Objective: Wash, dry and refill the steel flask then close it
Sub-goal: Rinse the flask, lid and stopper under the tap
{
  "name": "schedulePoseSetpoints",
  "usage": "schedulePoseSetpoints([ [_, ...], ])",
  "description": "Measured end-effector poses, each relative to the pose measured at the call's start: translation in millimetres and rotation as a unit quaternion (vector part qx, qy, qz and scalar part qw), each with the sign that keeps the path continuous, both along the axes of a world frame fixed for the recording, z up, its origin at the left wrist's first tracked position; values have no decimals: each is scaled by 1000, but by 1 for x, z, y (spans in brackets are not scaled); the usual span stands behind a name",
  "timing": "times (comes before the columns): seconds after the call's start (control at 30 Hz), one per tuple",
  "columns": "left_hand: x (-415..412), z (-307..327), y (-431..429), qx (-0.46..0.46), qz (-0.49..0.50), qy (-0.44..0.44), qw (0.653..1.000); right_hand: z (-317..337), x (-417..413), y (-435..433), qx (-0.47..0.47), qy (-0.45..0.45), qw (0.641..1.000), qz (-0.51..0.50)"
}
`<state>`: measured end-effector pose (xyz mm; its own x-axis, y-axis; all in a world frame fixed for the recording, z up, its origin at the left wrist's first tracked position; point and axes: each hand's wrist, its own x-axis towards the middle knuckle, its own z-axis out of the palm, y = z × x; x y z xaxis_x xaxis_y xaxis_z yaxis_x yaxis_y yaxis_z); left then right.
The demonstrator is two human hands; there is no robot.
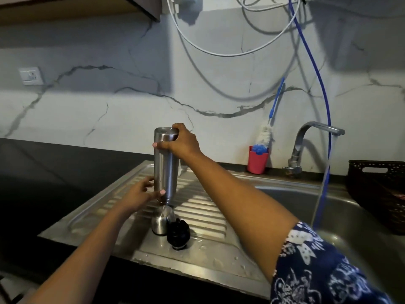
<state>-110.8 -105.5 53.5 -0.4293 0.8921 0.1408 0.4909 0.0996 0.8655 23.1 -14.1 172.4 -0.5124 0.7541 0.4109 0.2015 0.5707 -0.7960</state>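
The steel flask point(165, 163) is held upside down in the air, over the ribbed drainboard point(208, 207) of the sink point(350, 207), with its mouth pointing down. The right hand point(182, 142) grips the base, which is now on top, and its fingers are curled around the rim. The left hand point(142, 191) holds the lower body near the neck, between thumb and fingers. So both hands are closed on the flask.

Just under the mouth, 2 loose parts stand on the wet drainboard: the steel cup point(160, 224) and the black stopper point(178, 234), which touch each other.

I judge that the washing is finished and the step in hand is draining, the beginning of the drying. Whether water is coming out of the mouth, I cannot tell.

The next move calls for drying the flask. After that it must be turned upright for refilling. The stopper and the cup go on last.
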Motion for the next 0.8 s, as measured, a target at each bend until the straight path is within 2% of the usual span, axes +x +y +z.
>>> schedulePoseSetpoints([
  [0.07, 6, 16, -2, 61, -24, -4, 998, 13, 22, 6, -40, 94, 995, -19],
  [0.17, 34, 50, 6, 142, -55, -57, 987, 36, 77, 22, -140, 267, 953, -24],
  [0.3, 107, 77, 44, 226, -90, -166, 956, 42, 169, 47, -194, 385, 902, -32],
  [0.43, 195, 59, 88, 222, -99, -304, 921, 11, 248, 73, -220, 428, 871, -97],
  [0.5, 229, 35, 107, 192, -98, -375, 902, -11, 279, 83, -234, 429, 865, -112],
  [0.67, 294, -22, 161, 75, -116, -432, 891, -65, 348, 113, -255, 414, 851, -198],
  [0.8, 310, -45, 181, 19, -106, -513, 852, -96, 365, 134, -273, 394, 847, -229],
])
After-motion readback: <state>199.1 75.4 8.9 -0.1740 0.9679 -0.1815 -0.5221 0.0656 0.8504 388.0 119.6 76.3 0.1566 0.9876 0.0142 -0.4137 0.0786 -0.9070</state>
